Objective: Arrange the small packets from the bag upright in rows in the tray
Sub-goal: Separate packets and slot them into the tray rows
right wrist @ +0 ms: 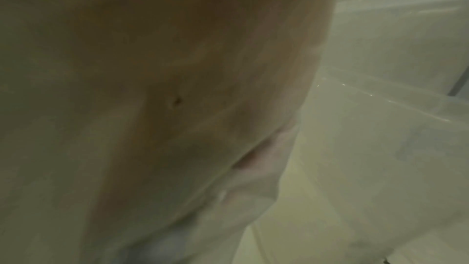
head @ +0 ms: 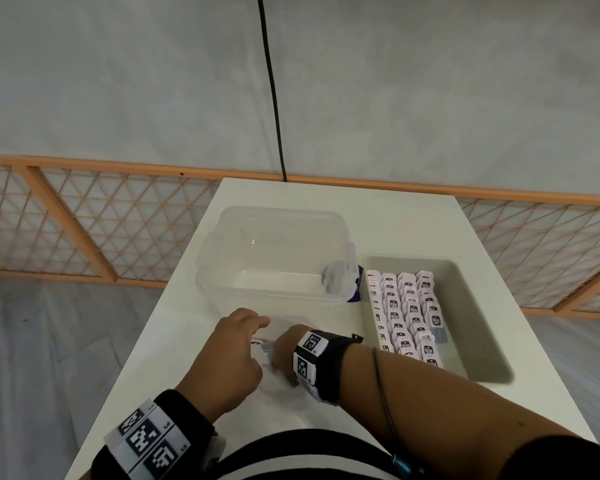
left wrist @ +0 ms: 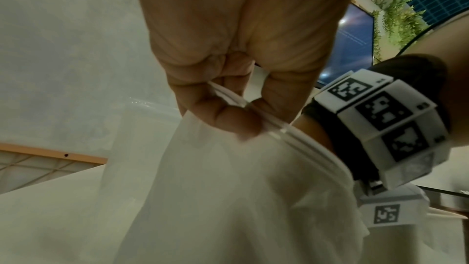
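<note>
A translucent zip bag (head: 288, 325) lies on the white table (head: 395, 220) near the front. My left hand (head: 236, 351) pinches the bag's zip rim (left wrist: 291, 133) between thumb and fingers (left wrist: 228, 115) and holds the mouth up. My right hand (head: 286, 344) reaches into the bag up to the wrist band (left wrist: 380, 119). In the right wrist view the palm (right wrist: 164, 87) shows blurred through the plastic, and its fingers are hidden. The grey tray (head: 478, 306) at the right holds several upright rows of pink packets (head: 406, 313).
A clear plastic tub (head: 274, 254) stands behind the bag, left of the tray. A blue-and-white wrapper (head: 357, 285) is wedged between tub and tray. A black cable (head: 272, 88) hangs down the wall behind. The table's left edge is close to my left wrist.
</note>
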Motion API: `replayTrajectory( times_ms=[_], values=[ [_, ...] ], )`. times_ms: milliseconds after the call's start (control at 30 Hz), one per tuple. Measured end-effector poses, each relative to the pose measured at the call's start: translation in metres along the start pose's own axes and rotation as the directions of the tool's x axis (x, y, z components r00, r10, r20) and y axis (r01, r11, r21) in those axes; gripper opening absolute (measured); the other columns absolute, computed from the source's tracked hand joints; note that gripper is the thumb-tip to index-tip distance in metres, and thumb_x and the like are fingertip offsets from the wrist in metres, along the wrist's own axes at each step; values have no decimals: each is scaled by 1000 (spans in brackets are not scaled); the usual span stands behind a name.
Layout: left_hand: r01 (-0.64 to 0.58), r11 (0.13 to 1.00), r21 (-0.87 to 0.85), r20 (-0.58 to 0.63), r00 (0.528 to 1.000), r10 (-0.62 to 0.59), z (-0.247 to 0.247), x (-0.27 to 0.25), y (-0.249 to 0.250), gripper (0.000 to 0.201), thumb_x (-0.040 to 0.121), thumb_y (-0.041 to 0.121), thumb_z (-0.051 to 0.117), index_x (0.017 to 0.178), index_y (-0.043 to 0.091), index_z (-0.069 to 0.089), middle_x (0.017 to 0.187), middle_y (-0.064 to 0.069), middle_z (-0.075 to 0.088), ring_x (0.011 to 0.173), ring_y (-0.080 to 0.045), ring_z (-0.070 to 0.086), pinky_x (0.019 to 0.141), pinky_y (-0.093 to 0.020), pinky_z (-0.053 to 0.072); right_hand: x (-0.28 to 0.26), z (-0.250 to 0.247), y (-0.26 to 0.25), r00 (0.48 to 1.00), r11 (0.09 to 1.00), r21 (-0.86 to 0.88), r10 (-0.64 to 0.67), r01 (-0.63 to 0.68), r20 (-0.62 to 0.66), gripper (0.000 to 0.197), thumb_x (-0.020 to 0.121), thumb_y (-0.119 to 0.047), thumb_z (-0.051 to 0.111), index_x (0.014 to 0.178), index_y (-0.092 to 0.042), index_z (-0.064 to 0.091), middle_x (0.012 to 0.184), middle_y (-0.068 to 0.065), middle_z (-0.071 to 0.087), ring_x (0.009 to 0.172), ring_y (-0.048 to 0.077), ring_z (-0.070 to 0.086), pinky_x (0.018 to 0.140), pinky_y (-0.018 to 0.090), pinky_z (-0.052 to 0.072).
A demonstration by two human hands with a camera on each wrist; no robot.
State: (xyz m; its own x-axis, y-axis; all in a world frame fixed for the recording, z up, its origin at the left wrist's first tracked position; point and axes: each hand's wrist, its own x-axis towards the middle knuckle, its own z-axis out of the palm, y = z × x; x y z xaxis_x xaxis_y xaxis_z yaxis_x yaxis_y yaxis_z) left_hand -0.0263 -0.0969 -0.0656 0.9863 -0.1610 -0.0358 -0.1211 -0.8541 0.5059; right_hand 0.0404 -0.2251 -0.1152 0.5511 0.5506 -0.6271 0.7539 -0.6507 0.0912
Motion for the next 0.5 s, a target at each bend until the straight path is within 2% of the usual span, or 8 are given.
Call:
replayTrajectory(
  times_ms=[133, 233, 367, 500],
  values=[
    [-4, 1000, 19, -17, 1000, 4, 0, 2, -1, 64, 75, 2, 63, 134, 21, 48, 134, 7, 44, 122, -12, 43, 94, -6, 21, -3, -3, -2, 1000, 994, 107, 3, -2, -1, 44, 99, -29, 43, 141, -16, 42, 147, 1, 41, 134, 21, 40, 110, 31, 32],
    [-5, 1000, 1, -39, 999, 5, -1, 4, -1, 65, 74, 1, 63, 134, 20, 48, 132, 7, 44, 120, -11, 43, 94, -5, 21, -4, -3, -2, 996, 966, 241, 87, -91, 28, 38, 99, -26, 45, 134, -14, 51, 137, 5, 51, 125, 24, 49, 102, 31, 37],
    [-9, 999, -35, -64, 998, 6, -2, 7, 0, 65, 72, -3, 61, 132, 19, 50, 131, 6, 45, 118, -12, 45, 94, -7, 24, -8, -7, 3, 994, 979, 177, 90, -99, 54, 33, 99, -18, 44, 127, -4, 56, 129, 16, 57, 119, 32, 53, 94, 39, 43],
    [-16, 999, -36, -74, 997, 14, 0, 11, 3, 64, 71, -3, 61, 131, 18, 51, 130, 6, 45, 119, -14, 45, 95, -8, 25, -13, -12, 7, 990, 952, 272, 141, -142, 26, 33, 99, -18, 44, 125, -3, 57, 128, 17, 57, 119, 32, 54, 94, 39, 44]
  ],
)
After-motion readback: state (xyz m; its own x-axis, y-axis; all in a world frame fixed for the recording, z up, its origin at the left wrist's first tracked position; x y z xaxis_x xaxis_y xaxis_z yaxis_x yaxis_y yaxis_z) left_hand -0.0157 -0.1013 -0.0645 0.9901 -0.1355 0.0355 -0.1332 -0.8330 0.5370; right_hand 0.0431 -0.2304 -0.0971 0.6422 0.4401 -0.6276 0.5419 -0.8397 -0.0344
